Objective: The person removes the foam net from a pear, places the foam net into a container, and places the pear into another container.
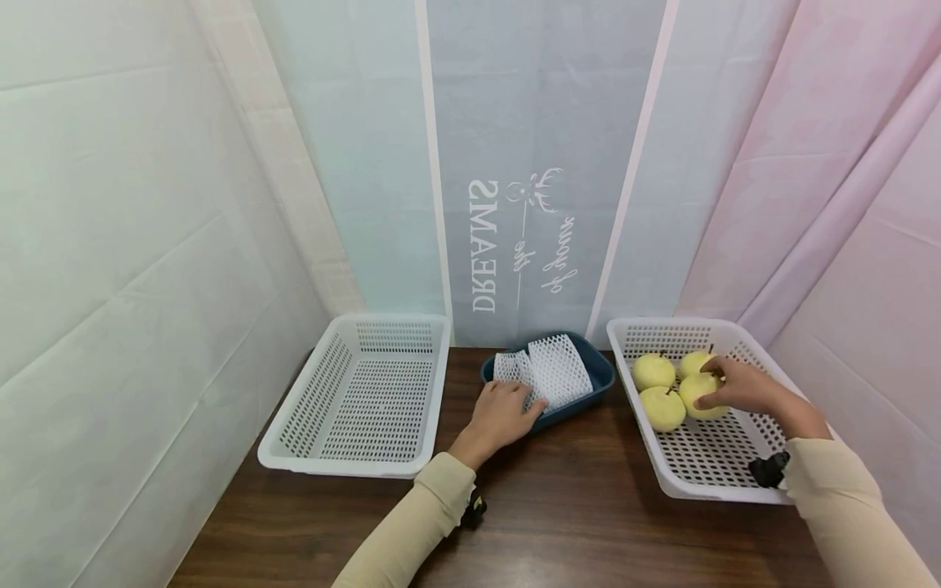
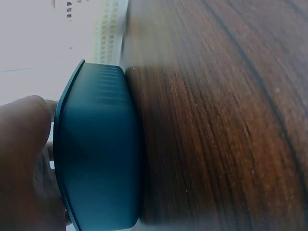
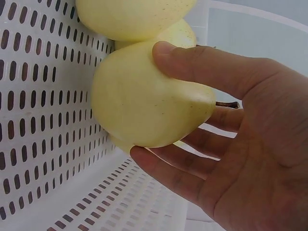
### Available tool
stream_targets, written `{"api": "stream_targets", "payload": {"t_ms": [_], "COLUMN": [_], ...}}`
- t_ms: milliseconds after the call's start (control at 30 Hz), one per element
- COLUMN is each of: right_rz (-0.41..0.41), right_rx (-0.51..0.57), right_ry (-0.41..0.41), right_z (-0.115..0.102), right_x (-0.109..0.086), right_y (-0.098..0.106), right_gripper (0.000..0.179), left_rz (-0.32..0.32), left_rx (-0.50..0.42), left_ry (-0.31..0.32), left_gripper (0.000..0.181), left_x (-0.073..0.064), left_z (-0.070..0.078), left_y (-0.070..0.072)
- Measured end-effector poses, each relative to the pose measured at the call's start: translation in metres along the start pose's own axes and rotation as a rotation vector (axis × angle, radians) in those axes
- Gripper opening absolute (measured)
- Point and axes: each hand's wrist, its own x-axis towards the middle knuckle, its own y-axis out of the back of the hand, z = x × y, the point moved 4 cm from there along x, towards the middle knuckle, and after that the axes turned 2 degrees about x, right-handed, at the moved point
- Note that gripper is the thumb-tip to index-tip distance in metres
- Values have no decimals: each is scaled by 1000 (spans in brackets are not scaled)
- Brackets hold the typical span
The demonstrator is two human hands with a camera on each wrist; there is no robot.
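My right hand (image 1: 746, 385) holds a pale yellow pear (image 3: 139, 101) inside the right white basket (image 1: 669, 482). In the right wrist view the thumb lies over the pear's upper side and the fingertips curl along its lower side, with the stem pointing toward the palm. Beside it sit several other pears, one of them at the front left (image 1: 662, 410). My left hand (image 1: 502, 415) reaches over the front rim of a dark blue tray (image 1: 599, 369), thumb spread from the fingers. The fingertips are at the smaller white foam net (image 1: 512, 367); a larger foam net (image 1: 560, 371) lies alongside.
On the left of the wooden table (image 1: 529, 523) stands another white perforated basket (image 1: 353, 467) with nothing in it. A printed curtain (image 1: 537, 122) hangs right behind the baskets and tray. Pale cloth walls close off both sides.
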Motion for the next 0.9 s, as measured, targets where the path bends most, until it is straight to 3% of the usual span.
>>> {"api": "stream_targets", "payload": {"t_ms": [200,467,900], "right_rz": [-27,-46,-75], "right_rx": [-10,0,37], "right_ry": [-12,-8,-34], "right_z": [2,5,9], "right_x": [0,1,1], "right_y": [-3,-6,-8], "right_gripper": [78,74,79], "left_rz": [-71,-120,-125], "left_rx": [42,70,64], "left_ry": [4,14,11], "left_gripper": [58,65,63], "left_x": [2,4,6], "left_z": [2,3,4], "left_y": [-2,-1,-1]}}
